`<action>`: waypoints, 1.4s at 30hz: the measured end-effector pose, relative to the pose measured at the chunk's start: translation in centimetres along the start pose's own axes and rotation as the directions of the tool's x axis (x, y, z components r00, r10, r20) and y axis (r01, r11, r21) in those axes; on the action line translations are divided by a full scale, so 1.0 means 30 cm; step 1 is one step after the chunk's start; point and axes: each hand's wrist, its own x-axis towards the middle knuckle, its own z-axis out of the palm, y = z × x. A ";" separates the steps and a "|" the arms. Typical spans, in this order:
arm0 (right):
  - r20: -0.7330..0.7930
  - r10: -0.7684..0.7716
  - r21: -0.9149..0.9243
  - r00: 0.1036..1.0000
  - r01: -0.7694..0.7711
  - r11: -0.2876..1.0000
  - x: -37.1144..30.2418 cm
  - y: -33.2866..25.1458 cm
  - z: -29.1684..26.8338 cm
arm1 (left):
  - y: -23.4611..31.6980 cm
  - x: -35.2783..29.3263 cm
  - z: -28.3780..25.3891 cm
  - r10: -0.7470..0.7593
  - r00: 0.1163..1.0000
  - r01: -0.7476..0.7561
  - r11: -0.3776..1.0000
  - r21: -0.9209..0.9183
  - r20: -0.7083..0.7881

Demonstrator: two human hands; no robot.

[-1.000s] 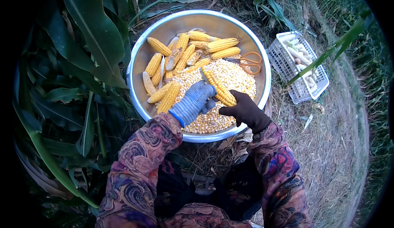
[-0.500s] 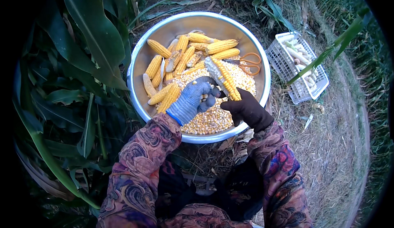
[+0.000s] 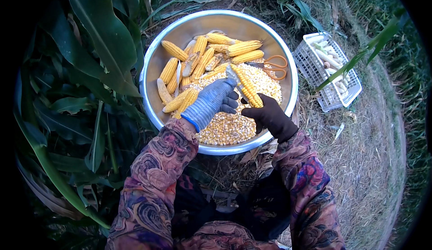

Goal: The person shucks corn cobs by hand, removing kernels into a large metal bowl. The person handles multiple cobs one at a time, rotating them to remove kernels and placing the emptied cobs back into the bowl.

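Observation:
A large metal basin holds yellow corn cobs in its far left half and loose kernels toward the near and right side. My right hand, in a dark brown glove, grips the lower end of a partly stripped corn cob above the kernels. The cob tilts up and to the left. My left hand, in a blue-grey knit glove, is closed at the cob's left side, thumb against its upper part. Some fingertips are hard to see.
Orange-handled scissors lie on the kernels at the basin's right. A white plastic basket of pale stripped cobs stands to the right on dry straw. Tall corn leaves crowd the left; one green leaf hangs over the basket.
My left hand has turned from palm-up, with loose kernels in its fingers, to palm-down, and its thumb has come up against the cob. The cob has shifted slightly lower in my right hand.

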 end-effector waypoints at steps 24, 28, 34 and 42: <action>0.133 0.039 -0.343 0.990 0.009 0.939 -0.016 -0.044 -0.069 | 0.057 -0.062 -0.052 0.283 0.939 -0.344 0.819 0.460 0.198; 0.147 0.113 -0.191 0.983 -0.084 0.978 -0.046 -0.098 -0.051 | 0.043 -0.082 -0.098 0.146 0.975 -0.216 0.816 0.537 0.169; 0.227 -0.237 0.660 0.945 0.030 0.750 0.025 -0.046 -0.089 | 0.035 -0.129 -0.137 0.023 0.996 -0.046 0.961 0.271 0.090; -0.028 0.055 0.460 0.998 -0.036 0.887 0.094 -0.028 0.103 | -0.028 -0.138 -0.110 0.086 0.992 -0.080 0.994 0.077 -0.087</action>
